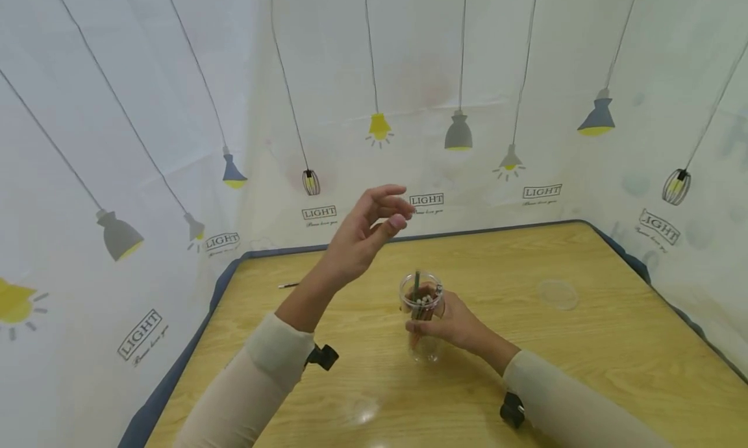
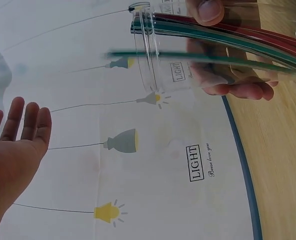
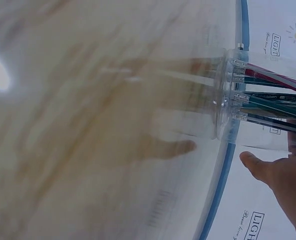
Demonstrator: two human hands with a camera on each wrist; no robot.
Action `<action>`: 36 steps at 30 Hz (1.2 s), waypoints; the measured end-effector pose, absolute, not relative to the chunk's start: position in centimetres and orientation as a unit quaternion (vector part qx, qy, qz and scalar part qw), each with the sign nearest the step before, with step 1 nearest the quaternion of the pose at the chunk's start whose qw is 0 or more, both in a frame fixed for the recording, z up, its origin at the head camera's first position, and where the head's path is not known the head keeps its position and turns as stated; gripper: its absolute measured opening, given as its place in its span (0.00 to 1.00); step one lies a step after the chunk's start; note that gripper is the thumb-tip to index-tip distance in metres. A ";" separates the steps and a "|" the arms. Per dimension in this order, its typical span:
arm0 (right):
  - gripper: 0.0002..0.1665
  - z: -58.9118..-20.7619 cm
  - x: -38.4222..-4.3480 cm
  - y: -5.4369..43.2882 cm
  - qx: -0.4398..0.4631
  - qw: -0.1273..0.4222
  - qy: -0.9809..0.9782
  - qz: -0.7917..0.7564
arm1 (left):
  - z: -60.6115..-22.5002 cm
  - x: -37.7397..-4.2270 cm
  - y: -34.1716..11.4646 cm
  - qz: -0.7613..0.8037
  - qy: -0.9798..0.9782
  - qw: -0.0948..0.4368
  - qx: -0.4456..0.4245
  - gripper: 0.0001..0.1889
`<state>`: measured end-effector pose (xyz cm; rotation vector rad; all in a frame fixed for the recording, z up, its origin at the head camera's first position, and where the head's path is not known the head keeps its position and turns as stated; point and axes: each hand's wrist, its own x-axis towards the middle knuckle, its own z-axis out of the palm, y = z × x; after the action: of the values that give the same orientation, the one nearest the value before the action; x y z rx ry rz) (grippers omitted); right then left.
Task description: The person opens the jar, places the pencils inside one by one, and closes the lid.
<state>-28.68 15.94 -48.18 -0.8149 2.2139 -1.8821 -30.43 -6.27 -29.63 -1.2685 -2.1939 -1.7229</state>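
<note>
A clear jar (image 1: 429, 352) stands upright on the table, held around its upper side by my right hand (image 1: 458, 323). Inside it is a bunch of pencils (image 2: 247, 42), dark green and red; one green pencil (image 1: 417, 282) sticks up higher than the others. In the right wrist view, the jar's base (image 3: 220, 102) and the pencils' lower ends (image 3: 240, 97) show through the clear wall. My left hand (image 1: 367, 237) is raised above and left of the jar, holding nothing, its fingers loosely bent. The left wrist view shows that hand's palm and fingers (image 2: 25, 135), apart from the jar.
A clear round lid (image 1: 558, 295) lies on the wooden table (image 1: 491, 266) to the right. Partly behind my left forearm lies a dark thin stick (image 1: 288, 285). A white curtain printed with lamps (image 1: 479, 195) surrounds the table's back and sides.
</note>
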 end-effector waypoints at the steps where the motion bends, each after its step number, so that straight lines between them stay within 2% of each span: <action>1: 0.28 -48.2 -28.7 15.9 -0.267 0.063 0.734 -0.622 | -29.6 -30.4 -6.4 -0.566 -0.712 0.042 -0.414 0.26; 7: 0.27 -48.5 -28.8 15.9 -0.265 0.055 0.739 -0.617 | -29.4 -30.7 -6.9 -0.590 -0.694 0.052 -0.409 0.37; 14: 0.28 -48.8 -28.1 16.9 -0.257 0.038 0.748 -0.611 | -29.5 -31.2 -6.1 -0.580 -0.692 0.033 -0.428 0.40; 18: 0.29 -48.7 -28.2 16.4 -0.270 0.040 0.746 -0.608 | -29.6 -31.4 -6.6 -0.574 -0.696 0.041 -0.430 0.41; 21: 0.28 -48.5 -28.6 15.1 -0.285 0.046 0.741 -0.606 | -29.6 -31.1 -8.2 -0.578 -0.701 0.053 -0.414 0.40; 31: 0.27 -48.6 -28.9 14.9 -0.289 0.054 0.727 -0.620 | -29.9 -30.9 -9.3 -0.582 -0.720 0.048 -0.375 0.26; 36: 0.29 -48.8 -28.8 15.5 -0.295 0.050 0.722 -0.624 | -30.4 -31.8 -9.2 -0.554 -0.744 0.058 -0.369 0.27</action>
<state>-28.79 15.51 -48.82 -0.8975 2.1988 -1.9004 -31.83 -9.17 -30.43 -1.1175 -2.2545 -1.6798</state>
